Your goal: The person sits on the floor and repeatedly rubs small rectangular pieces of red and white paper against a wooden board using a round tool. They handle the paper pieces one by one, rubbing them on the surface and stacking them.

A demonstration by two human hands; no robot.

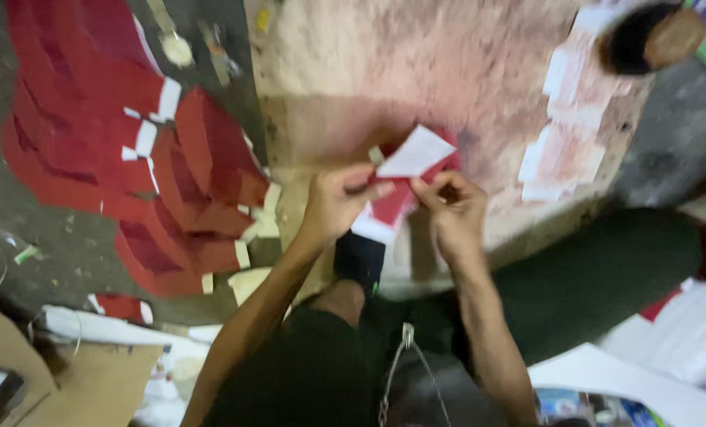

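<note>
Both my hands hold one red and white paper piece point(404, 170) above a stained wooden board point(416, 71). My left hand point(338, 202) pinches its left side, thumb and fingers closed on the paper. My right hand point(452, 209) grips its right edge beside the folded white flap. The picture is blurred, so finer detail of the fold is unclear. My legs in dark trousers lie below the hands.
A spread of overlapping red paper pieces point(131, 150) with white tabs covers the floor at left. Pale paper pieces point(562, 150) lie on the board's right side near a dark round container point(645, 35). Cardboard point(76, 379) and white sheets point(653, 372) lie along the bottom.
</note>
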